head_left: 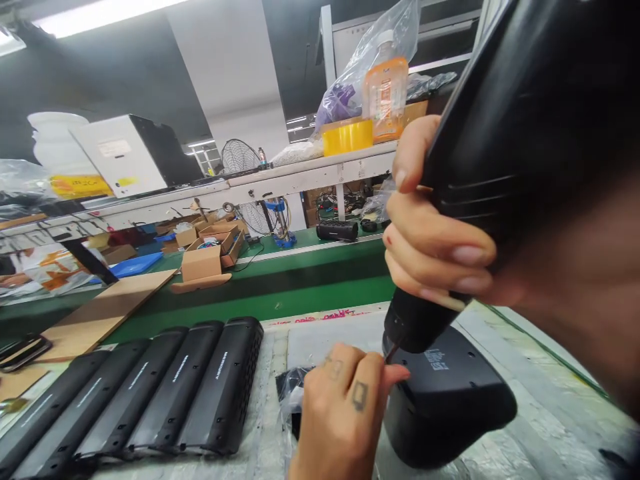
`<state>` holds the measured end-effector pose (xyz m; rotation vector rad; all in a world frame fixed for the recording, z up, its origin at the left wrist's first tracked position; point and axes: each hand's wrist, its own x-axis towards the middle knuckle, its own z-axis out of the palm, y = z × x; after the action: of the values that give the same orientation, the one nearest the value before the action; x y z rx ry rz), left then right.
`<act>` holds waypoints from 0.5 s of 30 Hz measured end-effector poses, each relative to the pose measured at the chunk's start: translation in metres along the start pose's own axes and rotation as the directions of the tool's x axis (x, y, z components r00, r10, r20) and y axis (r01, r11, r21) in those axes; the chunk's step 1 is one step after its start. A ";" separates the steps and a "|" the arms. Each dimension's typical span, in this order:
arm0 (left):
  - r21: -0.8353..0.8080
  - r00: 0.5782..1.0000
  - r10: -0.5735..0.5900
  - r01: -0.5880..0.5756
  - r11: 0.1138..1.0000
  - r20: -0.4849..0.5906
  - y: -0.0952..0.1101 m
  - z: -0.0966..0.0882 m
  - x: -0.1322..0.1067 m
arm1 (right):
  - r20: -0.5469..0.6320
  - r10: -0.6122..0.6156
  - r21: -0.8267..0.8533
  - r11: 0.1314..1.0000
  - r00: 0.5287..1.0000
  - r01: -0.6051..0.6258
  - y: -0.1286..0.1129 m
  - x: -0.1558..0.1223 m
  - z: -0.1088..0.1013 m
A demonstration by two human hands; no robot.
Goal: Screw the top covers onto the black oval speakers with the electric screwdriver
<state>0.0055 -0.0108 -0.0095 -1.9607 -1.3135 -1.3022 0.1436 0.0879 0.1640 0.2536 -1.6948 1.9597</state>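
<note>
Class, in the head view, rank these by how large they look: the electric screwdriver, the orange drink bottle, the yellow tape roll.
1. electric screwdriver, though its nearness to the camera inflates it
2. orange drink bottle
3. yellow tape roll, close to the bottle

- Your right hand (435, 247) grips the big black power screwdriver (505, 133) above the black plastic speaker housing (450, 393) on the worktable (540, 413).
- Your left hand (345, 407) rests just left of that housing, beside the tool's tip.
- A row of long black speaker shells (150, 393) lies further left.
- The green conveyor belt (310, 280) runs behind, with open cardboard boxes (210, 253) on it.
</note>
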 end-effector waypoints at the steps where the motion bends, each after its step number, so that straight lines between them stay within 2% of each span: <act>1: -0.056 1.000 -0.022 0.022 0.998 -0.002 -0.003 -0.004 -0.002 | -0.004 -0.011 -0.007 1.000 1.000 0.011 0.000 -0.002 0.002; 3: -0.167 0.994 -0.110 0.108 0.980 -0.005 -0.012 -0.011 -0.006 | -0.042 -0.068 -0.031 0.997 0.997 0.067 -0.003 -0.005 0.005; 5: -0.254 0.975 -0.219 0.218 0.942 0.027 -0.020 -0.013 -0.010 | -0.137 -0.073 -0.067 0.996 0.988 0.064 -0.006 -0.004 0.010; 8: -0.335 0.899 -0.421 0.436 0.836 0.120 -0.026 -0.008 -0.016 | -0.282 0.012 -0.099 0.994 0.959 -0.042 -0.009 0.000 0.017; 10: -0.381 0.840 -0.514 0.539 0.751 0.175 -0.026 -0.002 -0.019 | -0.321 0.044 -0.128 0.988 0.946 -0.089 -0.008 0.001 0.019; 12: -0.425 0.825 -0.526 0.561 0.711 0.207 -0.025 0.002 -0.021 | -0.327 0.013 -0.144 0.988 0.945 -0.063 -0.005 0.001 0.019; 15: -0.458 0.848 -0.492 0.523 0.719 0.197 -0.026 0.002 -0.022 | -0.320 -0.032 -0.117 0.993 0.947 -0.006 0.003 0.001 0.017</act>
<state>-0.0186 -0.0081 -0.0335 -2.0384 -1.7735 -2.0348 0.1377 0.0716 0.1647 -0.0951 -1.5789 1.7704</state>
